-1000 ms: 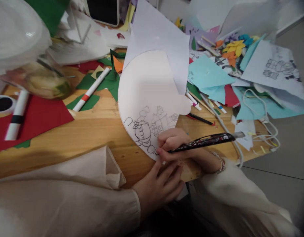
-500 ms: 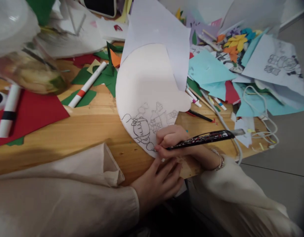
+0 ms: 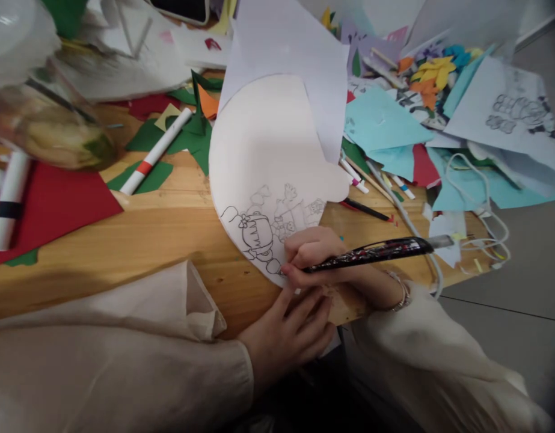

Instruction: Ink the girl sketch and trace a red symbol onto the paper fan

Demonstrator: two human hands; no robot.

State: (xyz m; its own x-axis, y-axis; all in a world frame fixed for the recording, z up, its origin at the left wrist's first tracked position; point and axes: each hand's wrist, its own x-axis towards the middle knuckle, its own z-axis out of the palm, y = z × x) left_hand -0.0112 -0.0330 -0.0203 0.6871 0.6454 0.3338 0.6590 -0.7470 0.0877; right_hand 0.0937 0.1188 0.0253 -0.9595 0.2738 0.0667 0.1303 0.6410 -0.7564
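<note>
A white rounded paper cutout [image 3: 268,138] lies at the table's front edge, with a line drawing of figures on its lower part. My right hand [image 3: 315,255] is closed round a black patterned pen [image 3: 371,252], whose tip is down at the drawing by a small round shape. Just below it, my left hand [image 3: 293,328] rests with its fingers spread at the cutout's lower edge and holds nothing. A pale lilac sheet [image 3: 286,36] lies beneath the cutout's upper part.
Left are a marker with a red band [image 3: 156,151], red paper [image 3: 70,201], green scraps and a clear cup [image 3: 65,135]. Right are light blue paper [image 3: 380,120], several pens, a white cable [image 3: 484,180] and a printed sheet [image 3: 507,114]. The wooden table [image 3: 169,228] ends near my sleeves.
The view has shifted slightly, so the items at the left sit a little further left and higher. Both hands and the pen look nearly unmoved on the cutout.
</note>
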